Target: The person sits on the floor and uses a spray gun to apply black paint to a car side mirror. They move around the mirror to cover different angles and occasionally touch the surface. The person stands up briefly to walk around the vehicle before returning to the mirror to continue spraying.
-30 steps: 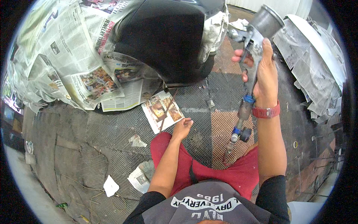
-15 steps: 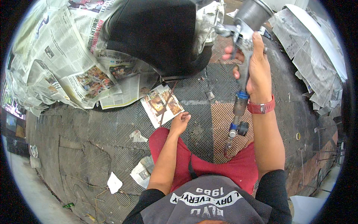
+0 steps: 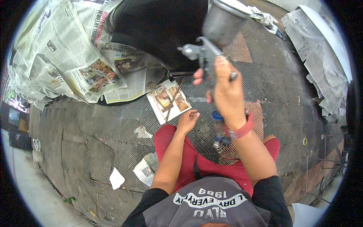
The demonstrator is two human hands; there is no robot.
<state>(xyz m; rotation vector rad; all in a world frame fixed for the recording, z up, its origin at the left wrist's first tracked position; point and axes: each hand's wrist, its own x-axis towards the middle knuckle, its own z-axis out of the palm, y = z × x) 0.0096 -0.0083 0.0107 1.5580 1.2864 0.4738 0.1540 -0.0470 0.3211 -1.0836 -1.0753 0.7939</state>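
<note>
My right hand [image 3: 228, 90] is wrapped round the handle of a silver spray gun [image 3: 210, 56], raised in front of me. A metal cup [image 3: 225, 24] sits on top of the gun, and its nozzle points left toward a glossy black panel [image 3: 159, 34]. Below the grip hangs a fitting with a blue collar [image 3: 217, 116] and a small gauge or valve, with a thin hose beneath. My left hand [image 3: 188, 120] hovers near my left knee, its fingers curled with nothing visible in them. Newspaper sheets [image 3: 64, 49] cover the area left of the panel.
A printed page [image 3: 166, 100] with a thin brown stick across it lies on the ridged floor mats. At the right stands a white panel [image 3: 329, 38] draped with newspaper. Paper scraps [image 3: 117, 178], a tan hose [image 3: 98, 196] and a yellow tape roll [image 3: 304, 141] lie about.
My right hand has swung the spray gun left and slightly down, bringing the nozzle across in front of the black panel. My left hand has barely moved.
</note>
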